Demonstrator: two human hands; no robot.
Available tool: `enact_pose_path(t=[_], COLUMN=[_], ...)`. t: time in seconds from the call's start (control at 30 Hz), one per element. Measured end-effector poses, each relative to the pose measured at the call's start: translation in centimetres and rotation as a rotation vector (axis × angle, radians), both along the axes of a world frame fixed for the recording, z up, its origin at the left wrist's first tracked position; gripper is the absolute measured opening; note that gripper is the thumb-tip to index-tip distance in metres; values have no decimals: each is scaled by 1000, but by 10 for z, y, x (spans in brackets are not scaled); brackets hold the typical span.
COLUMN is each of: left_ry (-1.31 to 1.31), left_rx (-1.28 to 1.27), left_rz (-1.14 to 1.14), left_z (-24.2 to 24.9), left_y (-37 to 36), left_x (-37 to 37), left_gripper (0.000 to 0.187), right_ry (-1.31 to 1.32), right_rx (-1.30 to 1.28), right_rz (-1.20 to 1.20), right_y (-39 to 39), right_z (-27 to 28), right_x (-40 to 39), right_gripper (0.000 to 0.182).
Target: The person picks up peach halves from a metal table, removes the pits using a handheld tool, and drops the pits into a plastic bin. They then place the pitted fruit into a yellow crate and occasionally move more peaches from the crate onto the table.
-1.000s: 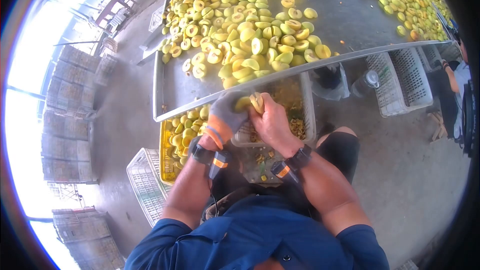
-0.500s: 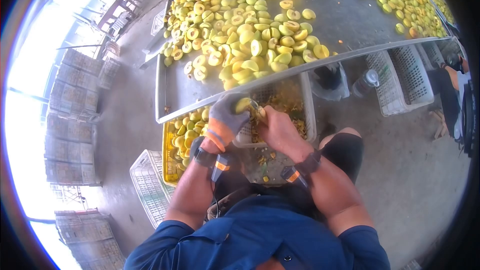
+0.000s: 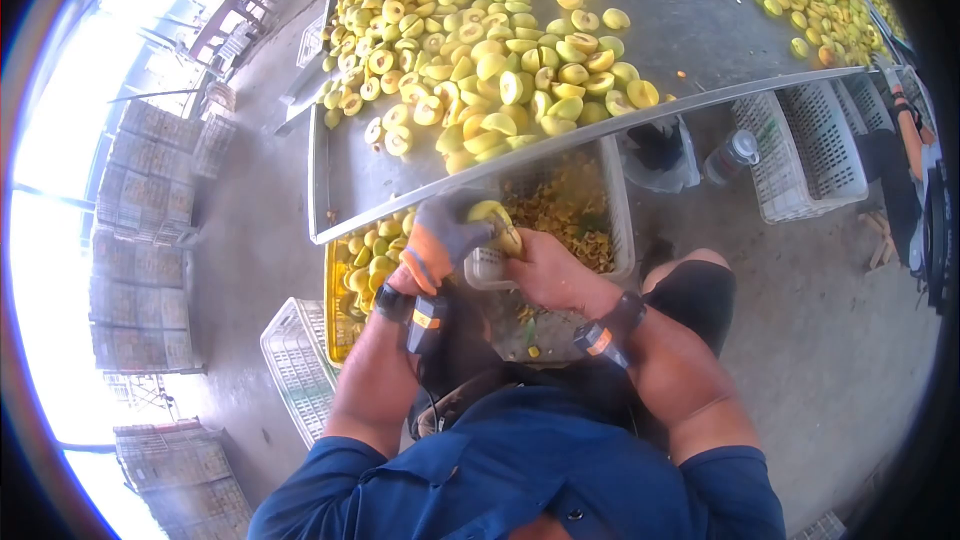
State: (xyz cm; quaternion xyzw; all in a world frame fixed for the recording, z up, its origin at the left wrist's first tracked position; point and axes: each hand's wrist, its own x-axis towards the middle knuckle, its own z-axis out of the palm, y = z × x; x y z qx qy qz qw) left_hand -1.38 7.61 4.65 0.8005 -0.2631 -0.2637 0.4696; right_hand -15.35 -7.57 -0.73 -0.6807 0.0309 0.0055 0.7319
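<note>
My left hand, in a grey and orange glove, is closed on a yellow-green fruit piece just below the table's edge. My right hand is bare and closed against the lower right side of that piece; what its fingers hold is hidden. Beneath the hands stands a pale crate with yellow scraps in it. A yellow crate of fruit halves is left of my left hand. Many halved fruits lie heaped on the metal table.
A white crate stands at the lower left. Under the table are a plastic bag, a clear jug and white crates. Another person's arm shows at the far right. Stacked crates line the left.
My right hand has moved slightly right and down, and the fruit piece shows more between my hands. The other person's arm at the far right has moved up to the table edge.
</note>
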Motion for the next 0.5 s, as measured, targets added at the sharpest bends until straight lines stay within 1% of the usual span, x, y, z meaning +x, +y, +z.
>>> enact_pose_path(t=[0.07, 0.17, 0.23, 0.27, 0.33, 0.37, 0.47, 0.5], left_ry=[187, -543, -466, -360, -638, -591, -450, -405], left_rx=[-205, -187, -220, -247, -1, -31, -113, -139], left_rz=[78, 102, 314, 380, 289, 335, 413, 408], left_z=[-5, -26, -36, -47, -48, -53, -66, -62], left_y=[0, -13, -23, -23, -24, -24, -25, -25], left_x=[1, -23, -32, -28, -22, -22, -22, -22], left_gripper=[36, 32, 29, 30, 27, 26, 24, 24], right_ry=[151, 274, 188, 147, -85, -205, -168, 27], right_rx=[103, 193, 99, 53, -255, -409, -256, -39], right_rz=[43, 98, 67, 51, -141, -239, -104, 32], right_y=[-5, -5, -1, 2, 16, 19, 14, 5], right_z=[13, 19, 15, 11, -24, -26, -31, -17], right_x=[1, 2, 3, 3, 4, 6, 3, 2], right_gripper=[24, 18, 18, 18, 16, 16, 16, 16])
